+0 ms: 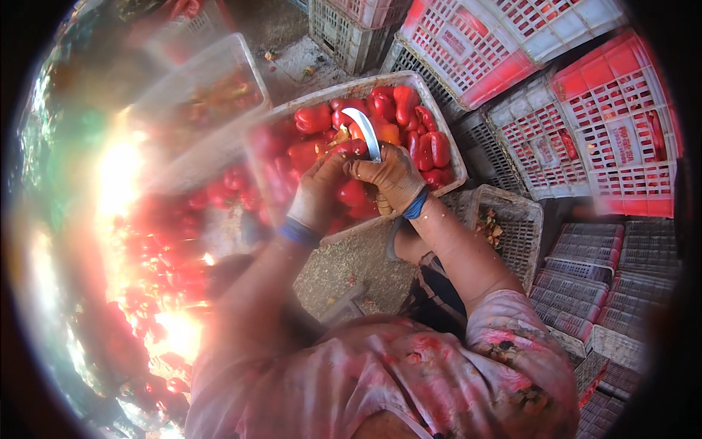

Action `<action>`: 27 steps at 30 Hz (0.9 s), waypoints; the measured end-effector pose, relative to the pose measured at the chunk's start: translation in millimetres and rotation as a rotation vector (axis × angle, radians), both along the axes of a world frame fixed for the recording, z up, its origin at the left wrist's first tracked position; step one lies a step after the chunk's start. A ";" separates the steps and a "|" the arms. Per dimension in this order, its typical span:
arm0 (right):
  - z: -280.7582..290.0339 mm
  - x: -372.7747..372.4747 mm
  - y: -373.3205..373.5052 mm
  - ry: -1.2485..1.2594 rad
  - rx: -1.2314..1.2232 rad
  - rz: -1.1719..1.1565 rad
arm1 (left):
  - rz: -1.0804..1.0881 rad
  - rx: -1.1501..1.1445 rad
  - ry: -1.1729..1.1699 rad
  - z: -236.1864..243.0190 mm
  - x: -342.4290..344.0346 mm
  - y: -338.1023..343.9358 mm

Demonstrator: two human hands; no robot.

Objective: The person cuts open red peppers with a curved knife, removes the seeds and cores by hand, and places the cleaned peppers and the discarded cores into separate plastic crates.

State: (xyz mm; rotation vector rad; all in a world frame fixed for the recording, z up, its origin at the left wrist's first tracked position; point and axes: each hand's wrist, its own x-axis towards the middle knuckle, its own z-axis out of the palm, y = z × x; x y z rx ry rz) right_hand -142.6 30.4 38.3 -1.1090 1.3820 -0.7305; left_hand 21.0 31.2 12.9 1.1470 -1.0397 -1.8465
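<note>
A red pepper (352, 194) sits between the person's two gloved hands, just above the centre of the view. It is glossy, deep red and rounded; only a small patch of its skin shows, since the hands cover most of it. The left hand (319, 192) is curled around the pepper from the nine o'clock side, fingers clenched on it. The right hand (393, 177) is closed on the handle of a curved knife (365, 129), whose pale metal blade arcs up toward twelve o'clock. The handle itself is buried in the fist. Both gloves are stained tan, and each wrist has a blue cuff.

Under the hands lies a white plastic crate (447, 139) piled with more red peppers (409, 121), some cut open and showing orange flesh.

The whole nine o'clock side of the view is washed out by sun glare: a heap of red peppers (164, 241) there is blurred, and a second pale crate (212, 80) at eleven o'clock is hard to make out. The dark rim of the lens cuts off the corners.

At one to three o'clock, red and white lattice crates (585, 110) are stacked at angles; some carry small rectangular panels, red or white, on their walls, too small to make out. Grey crates (585, 282) lie flat at four o'clock. A small grey basket (521, 234) at three o'clock holds scraps.
</note>
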 end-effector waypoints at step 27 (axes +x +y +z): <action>-24.1 -43.3 -35.5 0.547 -0.562 0.454 | -0.154 0.013 -0.152 4.8 23.2 -23.8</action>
